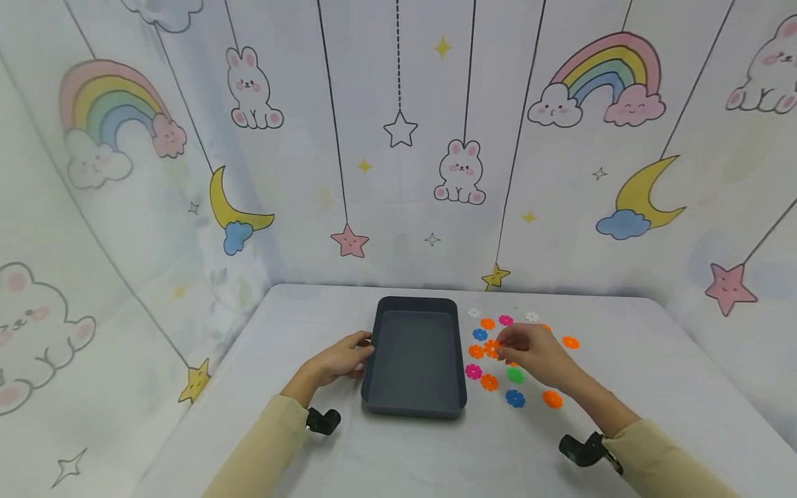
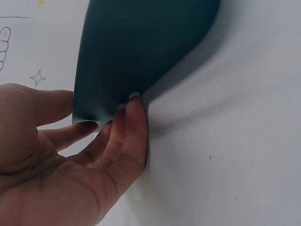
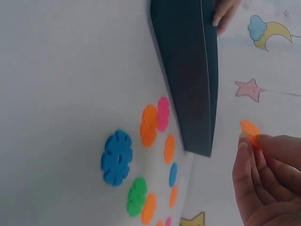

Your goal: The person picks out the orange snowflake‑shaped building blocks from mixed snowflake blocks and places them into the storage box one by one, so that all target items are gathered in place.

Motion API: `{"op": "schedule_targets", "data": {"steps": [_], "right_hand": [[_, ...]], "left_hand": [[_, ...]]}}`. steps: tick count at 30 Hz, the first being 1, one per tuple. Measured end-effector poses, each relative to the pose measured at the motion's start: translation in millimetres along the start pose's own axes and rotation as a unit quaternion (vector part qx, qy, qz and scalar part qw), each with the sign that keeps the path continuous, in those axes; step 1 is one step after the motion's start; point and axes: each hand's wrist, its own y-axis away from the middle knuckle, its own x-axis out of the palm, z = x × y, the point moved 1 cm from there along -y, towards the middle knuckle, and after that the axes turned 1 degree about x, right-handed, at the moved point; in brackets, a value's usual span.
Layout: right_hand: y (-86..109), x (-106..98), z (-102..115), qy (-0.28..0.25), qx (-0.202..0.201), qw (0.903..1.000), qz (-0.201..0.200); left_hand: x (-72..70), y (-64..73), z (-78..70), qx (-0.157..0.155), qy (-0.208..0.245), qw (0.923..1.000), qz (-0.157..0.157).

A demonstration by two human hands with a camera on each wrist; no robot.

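A dark grey rectangular tray (image 1: 414,360) lies on the table. At its left side, my left hand (image 1: 342,357) holds the edge. The left wrist view has the thumb at the rim and the other fingers (image 2: 136,127) curled against the outer wall. My right hand (image 1: 538,356) is raised to the right of the tray. Between thumb and fingertips it pinches an orange flower-shaped notched disc (image 3: 250,128). Below that hand lie several more such discs, among them a blue disc (image 3: 117,158), a green disc (image 3: 137,197) and a pink disc (image 1: 473,372).
The table (image 1: 311,311) has a white cover. Two white discs, including one white disc (image 1: 532,317), lie at the back of the scattered group. An orange disc (image 1: 552,399) sits nearest the front right. Behind stands a white printed curtain (image 1: 398,207).
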Motion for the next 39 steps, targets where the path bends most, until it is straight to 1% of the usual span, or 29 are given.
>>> {"op": "schedule_targets", "data": {"steps": [6, 13, 16, 19, 21, 24, 28, 31, 34, 39], "right_hand": [[-10.4, 25, 7, -0.026, -0.016, 0.9993, 0.022], [-22.2, 52, 18, -0.022, -0.019, 0.9992, 0.029], [-26.2, 61, 22, -0.025, -0.038, 0.9982, 0.038], [-29.5, 68, 26, -0.042, -0.060, 0.9960, 0.050], [-31.4, 73, 30, -0.052, -0.066, 0.9950, 0.054], [-34.5, 81, 35, -0.054, -0.061, 0.9951, 0.056], [-39.4, 94, 42, -0.047, -0.043, 0.9969, 0.048], [-42.2, 103, 49, -0.050, -0.037, 0.9971, 0.043], [-44.2, 112, 56, -0.059, -0.037, 0.9967, 0.042], [-47.8, 127, 62, -0.047, -0.042, 0.9971, 0.043]], "left_hand": [[-1.6, -0.4, 1.1, 0.002, -0.001, 1.0000, 0.002], [-2.7, 0.0, 1.5, 0.001, 0.002, 1.0000, 0.000], [-2.9, -0.4, 1.7, 0.001, 0.000, 1.0000, -0.001], [-2.7, -0.4, 1.6, 0.002, -0.002, 1.0000, -0.001], [-2.4, -0.3, 1.5, 0.001, -0.003, 1.0000, -0.002], [-1.8, 0.2, 1.4, -0.001, -0.003, 1.0000, -0.001], [-0.9, 0.8, 1.0, -0.003, -0.002, 1.0000, 0.000], [-0.6, 1.4, 0.1, -0.002, -0.003, 1.0000, 0.000], [-0.4, 1.5, -0.9, -0.002, -0.002, 1.0000, 0.000], [-0.8, 1.0, -1.2, -0.002, -0.002, 1.0000, 0.000]]}}
